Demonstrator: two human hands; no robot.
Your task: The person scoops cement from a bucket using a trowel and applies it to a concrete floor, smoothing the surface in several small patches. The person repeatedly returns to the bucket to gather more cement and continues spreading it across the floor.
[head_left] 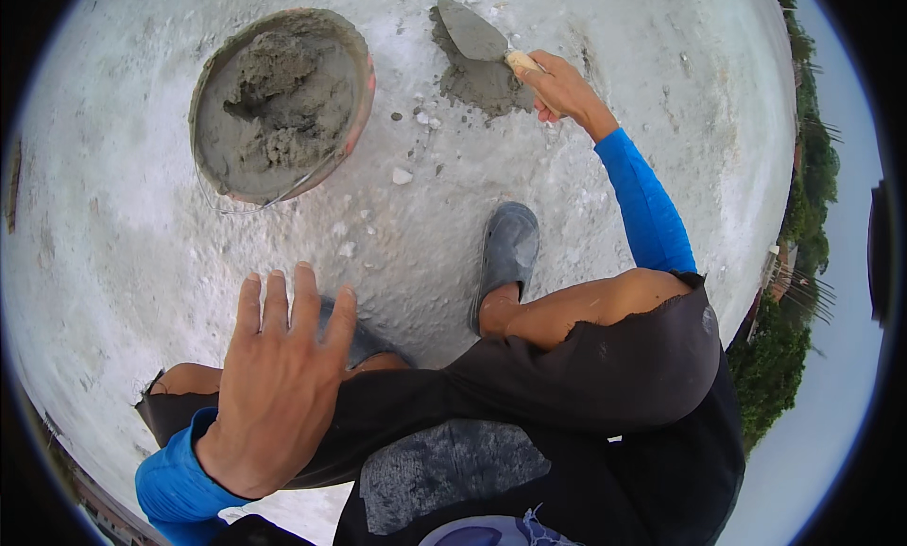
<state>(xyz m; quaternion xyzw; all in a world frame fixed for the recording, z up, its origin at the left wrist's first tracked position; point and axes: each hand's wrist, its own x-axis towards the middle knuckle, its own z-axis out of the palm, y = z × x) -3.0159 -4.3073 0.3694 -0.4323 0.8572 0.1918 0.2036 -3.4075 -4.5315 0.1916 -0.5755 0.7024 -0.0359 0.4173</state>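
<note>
My right hand (565,88) is closed around the pale wooden handle of a pointed trowel (472,31). The trowel's grey, mortar-smeared blade lies over a patch of wet mortar (487,88) spread on the floor at the far middle. My left hand (283,376) is held out above my left knee, its fingers extended and slightly apart, with nothing in it. Ahead of it, at the far left, stands a round bucket (364,93) with a thin wire handle hanging down its near side. Grey wet mortar (283,97) fills the bucket, with a hollow and lumps on top.
The pale, rough concrete floor (642,64) carries small white chips, one larger (402,176), between the bucket and my feet. My right foot is in a dark clog (510,248); the left clog is partly behind my left hand. Green trees (775,376) show beyond the right edge.
</note>
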